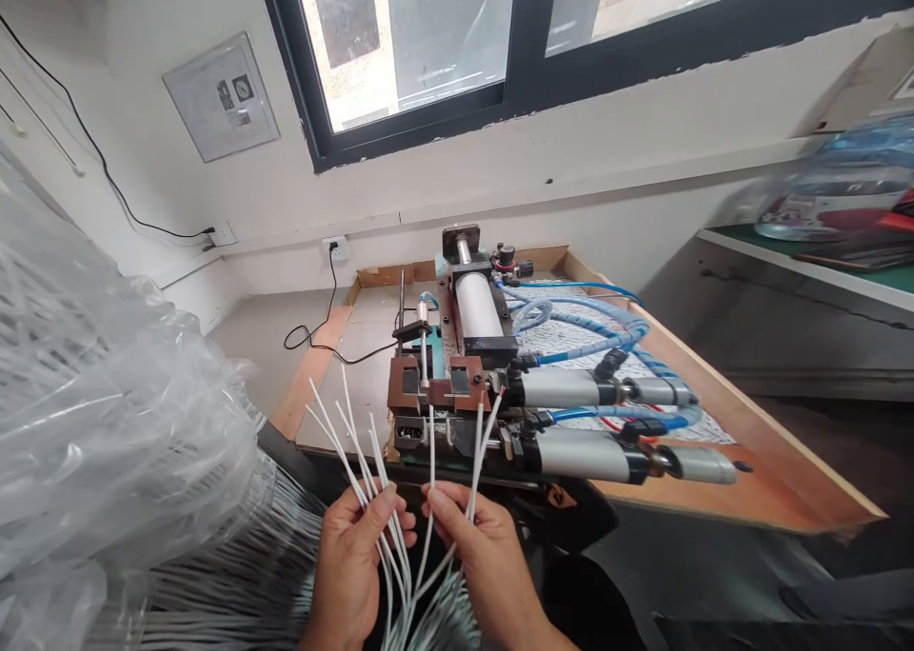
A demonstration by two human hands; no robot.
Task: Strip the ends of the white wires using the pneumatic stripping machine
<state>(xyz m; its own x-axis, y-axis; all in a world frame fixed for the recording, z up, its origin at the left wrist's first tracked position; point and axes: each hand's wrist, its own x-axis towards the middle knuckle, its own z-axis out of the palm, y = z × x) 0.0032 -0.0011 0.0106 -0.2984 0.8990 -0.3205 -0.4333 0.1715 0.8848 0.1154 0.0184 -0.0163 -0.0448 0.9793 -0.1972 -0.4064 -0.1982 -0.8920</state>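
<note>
Both of your hands sit just in front of the pneumatic machine (475, 310), on its near side. Your left grip (355, 537) is closed around a fan of white wires (379, 456), pinched under the thumb, their free ends rising toward the machine's front left corner. Your right grip (486, 539) pinches a single white wire (432, 451) between thumb and fingers, upright before the middle of the machine, while a few more wires (477, 453) rise past the thumb toward its right half. From this angle you can't be sure whether any tips touch the machine or only overlap it in view. Below both grips, the strands run down and draw together.

The machine stands on a wood-edged tabletop (335, 399); 2 silver cylinders (586, 457) and blue hoses (606, 318) extend to its right. Left of the machine are clear plastic sheeting (114, 346) and a large wire bundle (228, 575).
</note>
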